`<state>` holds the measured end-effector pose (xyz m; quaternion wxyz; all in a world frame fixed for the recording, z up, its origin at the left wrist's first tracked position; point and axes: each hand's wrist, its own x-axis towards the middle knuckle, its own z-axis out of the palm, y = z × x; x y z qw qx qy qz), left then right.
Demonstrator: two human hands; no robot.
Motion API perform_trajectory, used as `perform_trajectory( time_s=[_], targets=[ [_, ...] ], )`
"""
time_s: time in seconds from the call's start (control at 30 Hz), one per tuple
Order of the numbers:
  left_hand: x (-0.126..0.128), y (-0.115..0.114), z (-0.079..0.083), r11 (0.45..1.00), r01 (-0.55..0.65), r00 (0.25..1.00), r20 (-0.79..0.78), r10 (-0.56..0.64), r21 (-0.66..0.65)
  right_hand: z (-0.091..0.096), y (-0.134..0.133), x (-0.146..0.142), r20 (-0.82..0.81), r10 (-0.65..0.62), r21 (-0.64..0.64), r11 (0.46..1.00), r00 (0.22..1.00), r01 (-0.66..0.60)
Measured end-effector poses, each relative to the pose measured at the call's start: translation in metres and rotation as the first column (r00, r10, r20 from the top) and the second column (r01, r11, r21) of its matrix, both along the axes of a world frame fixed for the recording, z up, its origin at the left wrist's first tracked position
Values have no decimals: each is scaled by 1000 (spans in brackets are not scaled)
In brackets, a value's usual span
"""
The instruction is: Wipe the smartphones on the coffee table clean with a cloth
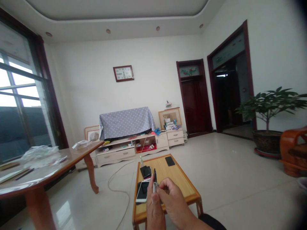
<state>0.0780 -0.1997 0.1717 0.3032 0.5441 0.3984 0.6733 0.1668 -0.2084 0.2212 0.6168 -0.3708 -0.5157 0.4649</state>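
Observation:
Over the near part of a small wooden table (183,179), my left hand (155,209) holds a thin object (154,175) nearly edge-on. Its upper end is dark, and a pale strip shows near my thumb; its kind is not clear. My right hand (176,203) comes in from the right, fingers curled and pinched against the pale part. What sits between those fingertips is hidden. Just left of my hands lies a white-framed smartphone (142,191). Beyond it are a dark phone-like item (145,172) and a small pale bottle (141,160). Another black phone (170,161) rests at the far end.
A larger table (79,151) with plastic bags (39,155) stands at left. A cable (120,191) runs across the floor. Against the far wall is a low TV cabinet (117,156) under a dotted cloth (127,123). A potted plant (267,137) and wooden chair (291,153) are at right.

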Motion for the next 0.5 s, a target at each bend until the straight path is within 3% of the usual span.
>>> perform_trajectory(
  time_s=[0.1,0.3,0.5],
  targets=[
    [4,-1,-1,1000,20,989,144,-19,-11,-1,-2,0,-44,24,-17,1000,999,-24],
    [4,1,-4,993,112,976,191,-104,-30,21,8,5,-122,-24,-10,1000,992,23],
    [-10,4,-6,964,212,960,219,-174,-159,7,2,2,-125,29,-5,1000,992,-30]
  ],
)
